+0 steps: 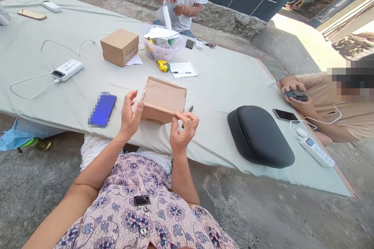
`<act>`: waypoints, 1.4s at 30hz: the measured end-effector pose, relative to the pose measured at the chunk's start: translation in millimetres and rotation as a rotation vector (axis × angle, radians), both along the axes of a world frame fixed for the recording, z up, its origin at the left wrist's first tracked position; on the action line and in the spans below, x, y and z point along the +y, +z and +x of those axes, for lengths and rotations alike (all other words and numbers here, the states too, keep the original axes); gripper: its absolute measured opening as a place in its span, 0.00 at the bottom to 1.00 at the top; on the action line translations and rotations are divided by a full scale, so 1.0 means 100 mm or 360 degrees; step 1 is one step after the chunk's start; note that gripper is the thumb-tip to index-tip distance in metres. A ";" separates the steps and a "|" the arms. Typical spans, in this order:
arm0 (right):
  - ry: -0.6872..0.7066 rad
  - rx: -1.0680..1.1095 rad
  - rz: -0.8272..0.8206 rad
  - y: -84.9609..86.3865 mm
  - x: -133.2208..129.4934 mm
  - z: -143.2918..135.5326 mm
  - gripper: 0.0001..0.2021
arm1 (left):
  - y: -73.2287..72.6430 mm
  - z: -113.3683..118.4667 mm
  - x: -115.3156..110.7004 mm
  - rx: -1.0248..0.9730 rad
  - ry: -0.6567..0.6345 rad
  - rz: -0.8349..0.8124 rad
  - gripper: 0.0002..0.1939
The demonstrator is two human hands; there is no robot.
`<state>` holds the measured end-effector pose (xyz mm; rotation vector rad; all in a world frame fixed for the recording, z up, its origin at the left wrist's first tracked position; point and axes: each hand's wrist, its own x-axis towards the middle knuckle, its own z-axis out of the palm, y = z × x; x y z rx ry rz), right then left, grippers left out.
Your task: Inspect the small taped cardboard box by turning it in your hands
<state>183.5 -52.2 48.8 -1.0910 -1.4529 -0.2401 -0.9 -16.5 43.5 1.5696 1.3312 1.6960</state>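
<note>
Hands are gripping box over table: left hand clamping its side, right hand pinching front corner.

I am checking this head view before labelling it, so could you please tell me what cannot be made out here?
- Cardboard box: its underside and near face are hidden by the left hand and right hand.
- Blue phone: the screen is blurred.
- Paper sheet by the tape measure: the writing is too small to read.
- Plastic bowl: its contents are piled together and unclear.
- Person across the table: cut off by the top edge.
</note>
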 end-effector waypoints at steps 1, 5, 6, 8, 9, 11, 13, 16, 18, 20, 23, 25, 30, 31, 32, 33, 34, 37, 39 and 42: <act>-0.0015 -0.0001 -0.0005 0.00 0.00 0.00 0.08 | 0.05 0.05 -0.01 0.0075 -0.0016 0.0065 0.32; -0.0108 0.0031 -0.0036 -0.02 0.01 -0.03 0.06 | 0.15 0.26 -0.04 0.0317 0.0026 0.0237 0.38; -0.0135 0.0049 -0.0038 -0.03 0.02 -0.04 0.07 | 0.15 0.29 -0.05 0.0348 0.0052 0.0260 0.37; -0.0179 0.0079 -0.0033 -0.03 0.03 -0.06 0.12 | 0.13 0.32 -0.09 0.0390 0.0094 0.0294 0.37; -0.0194 0.0090 -0.0027 -0.02 0.04 -0.08 0.13 | 0.11 0.33 -0.11 0.0404 0.0108 0.0304 0.37; -0.0215 0.0107 -0.0015 0.00 0.04 -0.11 0.16 | 0.09 0.32 -0.14 0.0415 0.0129 0.0317 0.38; -0.0224 0.0131 -0.0039 0.03 0.02 -0.14 0.17 | 0.07 0.31 -0.16 0.0417 0.0132 0.0313 0.38; -0.0174 0.0208 -0.0133 0.04 -0.01 -0.15 0.15 | 0.07 0.29 -0.16 0.0412 0.0105 0.0299 0.37; -0.0084 0.0322 -0.0185 0.02 -0.02 -0.14 0.12 | 0.08 0.28 -0.15 0.0410 0.0082 0.0303 0.36; 0.0015 0.0489 -0.0206 -0.01 -0.01 -0.11 0.09 | 0.09 0.26 -0.13 0.0409 0.0056 0.0312 0.35; 0.0107 0.0759 -0.0226 -0.08 0.01 -0.08 0.11 | 0.10 0.25 -0.13 0.0410 0.0020 0.0304 0.33; 0.0172 0.0895 -0.0301 -0.13 0.03 -0.05 0.14 | 0.11 0.23 -0.13 0.0410 0.0010 0.0288 0.33; 0.0397 0.0985 -0.0455 -0.26 0.07 0.04 0.19 | 0.13 0.15 -0.12 0.0363 -0.0047 0.0223 0.33; 0.0434 0.0955 -0.0462 -0.27 0.07 0.07 0.20 | 0.13 0.13 -0.11 0.0350 -0.0075 0.0208 0.33; 0.0473 0.0908 -0.0476 -0.28 0.08 0.11 0.21 | 0.14 0.10 -0.10 0.0335 -0.0107 0.0194 0.33; 0.0519 0.0850 -0.0498 -0.28 0.09 0.14 0.24 | 0.14 0.08 -0.08 0.0320 -0.0139 0.0181 0.32; 0.0576 0.0789 -0.0529 -0.27 0.10 0.18 0.28 | 0.14 0.05 -0.07 0.0307 -0.0171 0.0168 0.32; 0.0798 0.0642 -0.0634 -0.19 0.13 0.27 0.41 | 0.15 0.00 -0.04 0.0285 -0.0243 0.0141 0.31; 0.0908 0.0584 -0.0699 -0.13 0.15 0.31 0.46 | 0.17 -0.01 -0.03 0.0283 -0.0254 0.0139 0.31; 0.0932 0.0584 -0.0779 -0.07 0.19 0.35 0.47 | 0.19 -0.04 -0.03 0.0284 -0.0242 0.0151 0.31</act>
